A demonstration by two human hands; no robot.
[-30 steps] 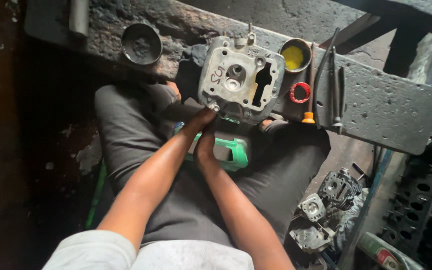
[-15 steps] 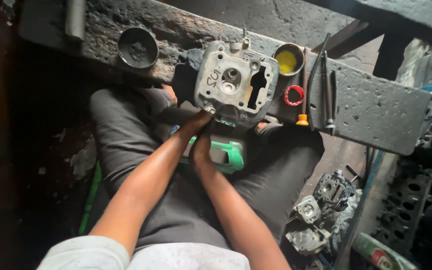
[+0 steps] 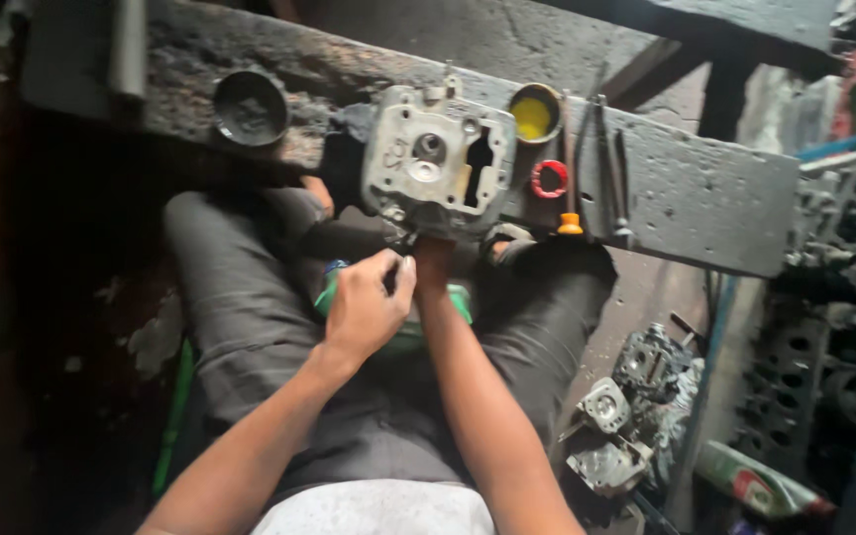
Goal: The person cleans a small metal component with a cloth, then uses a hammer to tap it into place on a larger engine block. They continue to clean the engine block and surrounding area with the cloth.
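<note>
Head view: left hand (image 3: 367,307) curled, pinching small part; right hand (image 3: 435,260) under cylinder head (image 3: 438,163), grip hidden, steadying it on bench (image 3: 705,193).

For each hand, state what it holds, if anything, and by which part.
The left hand is curled near the lower edge of the grey metal engine head; any hold cannot be told. The right hand reaches under that edge, its fingers hidden.

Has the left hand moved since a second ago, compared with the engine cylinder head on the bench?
Yes. The left hand has pulled back from the lower edge of the cylinder head, toward the person's lap, and now sits over the green tool.
</note>
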